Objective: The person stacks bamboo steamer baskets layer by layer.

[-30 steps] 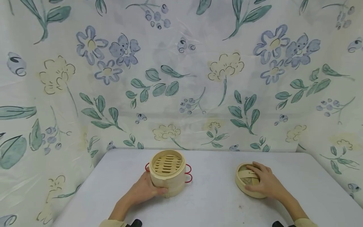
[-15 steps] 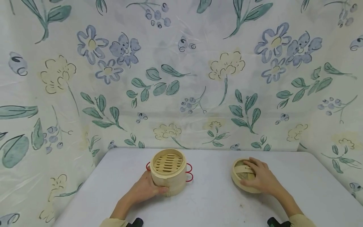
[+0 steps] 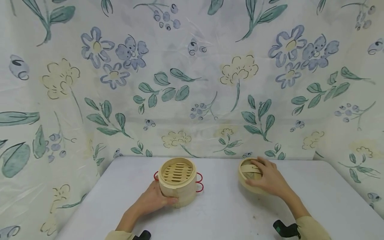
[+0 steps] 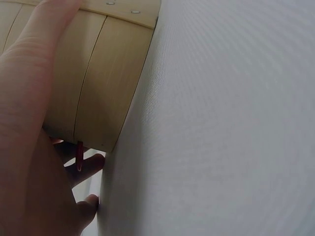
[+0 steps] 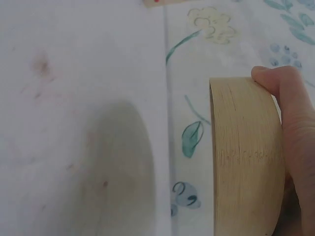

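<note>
A round bamboo steamer (image 3: 186, 193) of stacked tiers stands on the white table, its slatted inside showing at the open top. Red loop handles (image 3: 202, 187) stick out at its sides. My left hand (image 3: 154, 198) grips it from the left, thumb across the front; the far fingers are partly hidden. In the left wrist view the steamer's wall (image 4: 106, 83) meets the table. To the right, my right hand (image 3: 268, 178) holds the woven bamboo lid (image 3: 244, 181), fingers and thumb at its strap and rim. The right wrist view shows the lid's side (image 5: 246, 147) raised off the table.
The white table (image 3: 222, 206) ends at a flowered cloth backdrop (image 3: 210, 100). Small brownish specks (image 3: 254, 217) mark the tabletop near the right arm. Between steamer and lid lies a stretch of table. A black wrist device (image 3: 286, 229) sits by the right sleeve.
My right hand has lifted the lid and carried it left and away from me, nearer the steamer. My left hand and the steamer stay in place.
</note>
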A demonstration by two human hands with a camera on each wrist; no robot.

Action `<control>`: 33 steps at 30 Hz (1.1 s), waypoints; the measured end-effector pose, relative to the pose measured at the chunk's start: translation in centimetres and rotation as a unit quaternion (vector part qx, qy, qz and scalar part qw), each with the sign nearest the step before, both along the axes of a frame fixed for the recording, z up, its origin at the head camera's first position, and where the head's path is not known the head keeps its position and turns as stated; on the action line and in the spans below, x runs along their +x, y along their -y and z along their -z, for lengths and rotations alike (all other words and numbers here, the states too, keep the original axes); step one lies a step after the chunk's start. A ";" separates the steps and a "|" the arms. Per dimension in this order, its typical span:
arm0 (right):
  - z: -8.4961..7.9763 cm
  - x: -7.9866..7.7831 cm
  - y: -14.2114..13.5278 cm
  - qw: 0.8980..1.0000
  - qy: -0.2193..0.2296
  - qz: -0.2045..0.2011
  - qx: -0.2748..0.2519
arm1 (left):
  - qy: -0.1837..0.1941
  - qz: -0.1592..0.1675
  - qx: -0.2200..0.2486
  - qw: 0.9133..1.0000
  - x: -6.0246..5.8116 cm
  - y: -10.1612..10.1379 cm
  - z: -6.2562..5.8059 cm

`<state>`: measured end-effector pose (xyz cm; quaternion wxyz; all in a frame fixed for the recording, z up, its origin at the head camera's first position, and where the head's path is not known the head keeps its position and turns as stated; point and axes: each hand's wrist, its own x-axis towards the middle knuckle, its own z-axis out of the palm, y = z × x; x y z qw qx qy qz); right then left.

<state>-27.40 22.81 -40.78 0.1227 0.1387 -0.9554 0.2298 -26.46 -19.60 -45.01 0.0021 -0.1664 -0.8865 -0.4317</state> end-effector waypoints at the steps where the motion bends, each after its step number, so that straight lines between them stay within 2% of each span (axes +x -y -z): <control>1: -0.2 -0.1 0.3 1.000 0.000 -0.001 -0.003 | 0.000 0.000 0.002 1.000 0.0 0.0 0.0; 11: -2.4 -1.3 3.0 1.000 -0.021 -0.017 -0.016 | 0.002 -0.005 0.006 1.000 0.2 -0.1 -0.3; 19: -5.2 -2.0 6.0 0.999 -0.024 -0.027 -0.011 | 0.010 -0.008 0.024 1.000 0.4 -0.4 -0.8; 25: -6.9 -2.2 8.4 0.999 -0.032 -0.032 -0.014 | 0.000 -0.001 0.010 1.000 0.2 -0.3 -0.4; 33: -8.1 -2.7 11.5 0.999 -0.020 -0.040 -0.010 | 0.003 -0.007 0.007 1.000 0.1 -0.2 -0.3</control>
